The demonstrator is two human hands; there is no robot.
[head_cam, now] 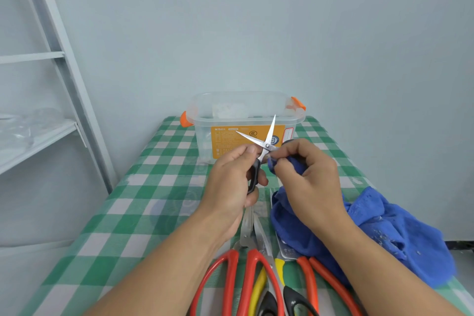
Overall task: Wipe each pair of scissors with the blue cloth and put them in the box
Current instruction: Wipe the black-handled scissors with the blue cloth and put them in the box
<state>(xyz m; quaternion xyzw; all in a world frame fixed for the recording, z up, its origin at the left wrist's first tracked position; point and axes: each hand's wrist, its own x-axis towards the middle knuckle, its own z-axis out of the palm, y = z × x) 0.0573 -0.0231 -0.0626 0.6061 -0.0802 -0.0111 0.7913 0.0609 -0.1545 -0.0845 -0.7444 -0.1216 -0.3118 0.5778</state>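
**Desk:** What stood to go wrong at the checked table (143, 200)?

**Photographer:** The left hand (230, 179) gripped the small black-handled scissors (267, 145) by one handle. The blades were spread wide and pointed up, raised in front of the clear box (205, 133). The right hand (310, 177) pinched a fold of the blue cloth (389, 228) right at the pivot. A slip, or the blades snapping together, looked likely to nick those fingertips or snag the cloth.

**Desk:** And what could not be read?

**Photographer:** The box's contents were a pale blur, so whether any pair lay inside was unclear. Nearer the camera, the red-handled scissors (246, 233) lay flat on the table. The yellow-and-black pair (257, 290) was cut off by the bottom edge. The cloth covered the blades of another red pair (311, 285).
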